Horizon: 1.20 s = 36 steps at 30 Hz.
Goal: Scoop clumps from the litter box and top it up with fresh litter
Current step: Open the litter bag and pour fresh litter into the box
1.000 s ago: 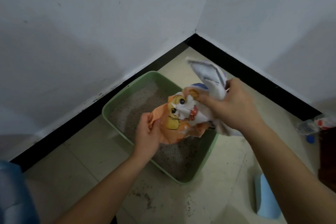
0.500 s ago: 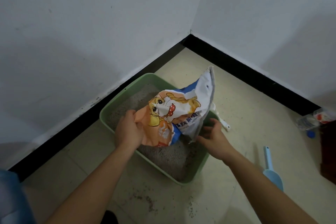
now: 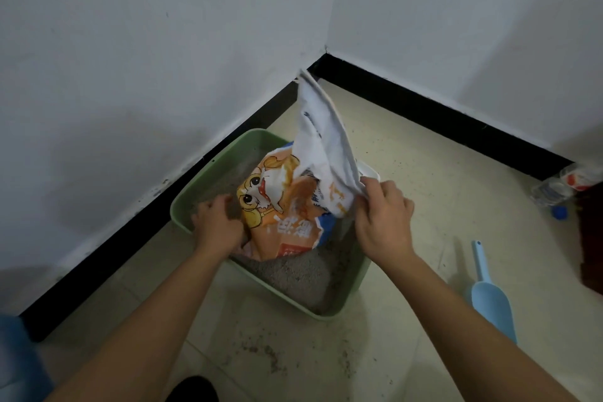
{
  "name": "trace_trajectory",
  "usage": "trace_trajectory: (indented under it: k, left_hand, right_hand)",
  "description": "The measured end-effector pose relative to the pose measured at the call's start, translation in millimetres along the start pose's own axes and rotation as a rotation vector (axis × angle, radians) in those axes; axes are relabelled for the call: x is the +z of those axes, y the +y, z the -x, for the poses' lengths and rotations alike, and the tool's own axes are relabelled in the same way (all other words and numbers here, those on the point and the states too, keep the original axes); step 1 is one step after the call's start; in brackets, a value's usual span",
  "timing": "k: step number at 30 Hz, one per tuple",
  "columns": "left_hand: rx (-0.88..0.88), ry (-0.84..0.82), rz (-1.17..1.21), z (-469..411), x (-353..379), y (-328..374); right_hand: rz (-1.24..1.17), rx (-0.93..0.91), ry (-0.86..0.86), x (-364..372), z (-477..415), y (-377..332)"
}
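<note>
1. A green litter box (image 3: 208, 167) sits on the pale tiled floor (image 3: 424, 179) in the corner of a room. It lies close to the black baseboard (image 3: 440, 114) under the white walls (image 3: 130, 42).
2. Grey litter (image 3: 293, 274) covers the bottom of the box.
3. A litter bag (image 3: 284, 206), orange and white with a cartoon animal printed on it, stands inside the box. Its lower end is down in the litter and its white upper end rises toward the corner of the walls.
4. The left hand (image 3: 217, 222) is over the left side of the box, its fingers curled round the bag's lower left edge.
5. The right hand (image 3: 385, 215) is over the right side of the box, its fingers closed on a fold of the bag's white upper part.
6. A light blue scoop (image 3: 491, 300) lies on the floor to the right of the box, apart from it and with no hand on it.
7. Loose grains (image 3: 261, 352) are scattered on the floor in front of the box.
8. A clear plastic bottle (image 3: 551, 192) lies near the right wall, with a blue cap (image 3: 559, 213) just beside it.
</note>
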<state>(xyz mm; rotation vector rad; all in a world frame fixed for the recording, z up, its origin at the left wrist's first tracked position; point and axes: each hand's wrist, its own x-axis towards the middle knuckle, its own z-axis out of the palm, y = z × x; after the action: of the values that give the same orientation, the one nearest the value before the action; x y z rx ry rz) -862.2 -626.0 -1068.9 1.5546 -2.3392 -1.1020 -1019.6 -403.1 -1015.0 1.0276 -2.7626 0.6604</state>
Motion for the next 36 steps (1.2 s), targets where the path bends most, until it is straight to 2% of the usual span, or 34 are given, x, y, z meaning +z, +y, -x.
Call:
trace_trajectory:
  k: [4,6,8,10,13,15,17,20,25,30,33,36]
  left_hand:
    - [-0.021,0.209,0.749,17,-35,55]
    - [0.081,0.122,0.947,30,-57,91]
    - [0.187,-0.063,1.008,39,-72,121]
    - [0.237,-0.117,0.987,43,-78,143]
    - [0.206,0.114,0.897,42,-89,161]
    - [0.129,0.185,0.863,40,-103,166]
    - [0.108,0.196,0.784,42,-123,170]
    - [0.188,0.185,0.602,46,-149,171]
    - [0.347,0.229,0.395,57,-182,176]
    - [0.449,0.375,0.292,73,-207,190]
    - [0.463,0.389,0.253,78,-218,188]
    - [0.501,0.41,0.111,81,-225,184]
  right_hand:
    - [0.029,-0.186,0.152,-41,-10,-6]
    - [0.12,-0.255,0.157,-55,-16,-12]
    - [0.195,-0.289,0.119,-65,-20,-20]
    - [0.2,-0.303,0.08,-77,-22,-26]
    - [0.174,-0.266,0.003,-101,-26,-36]
    - [0.135,-0.226,-0.058,-121,-29,-40]
    - [0.082,-0.212,-0.117,-142,-32,-43]
    - [-0.014,-0.196,-0.173,-166,-36,-47]
    - [-0.14,-0.211,-0.113,-198,-40,-61]
    - [-0.207,-0.223,-0.045,-226,-46,-74]
    - [-0.172,-0.213,-0.058,-240,-51,-77]
    - [-0.038,-0.198,-0.057,-245,-51,-75]
